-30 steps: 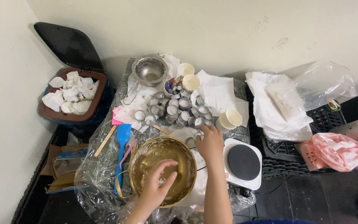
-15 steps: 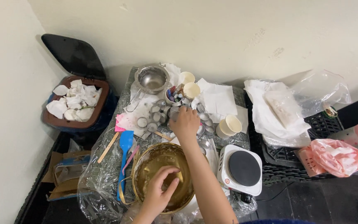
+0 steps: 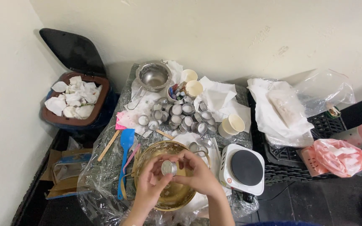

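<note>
Both of my hands meet over a gold-coloured metal bowl (image 3: 151,152) smeared with pale wax. Together they hold a small round metal tealight cup (image 3: 169,168), lying on its side. My left hand (image 3: 149,180) grips it from the left and my right hand (image 3: 197,171) from the right. Beyond the bowl, a cluster of several similar empty metal cups (image 3: 181,115) stands on the plastic-covered table.
A blue spatula (image 3: 125,146), a wooden stick (image 3: 107,145), a steel sieve bowl (image 3: 153,76), paper cups (image 3: 232,124), a white hot plate (image 3: 245,167), a tissue-filled bin (image 3: 75,100) at left, black crates with plastic bags (image 3: 340,155) at right.
My right hand came back from the cup cluster with one metal cup. My left hand rose out of the bowl, and both now hold the cup above it.
</note>
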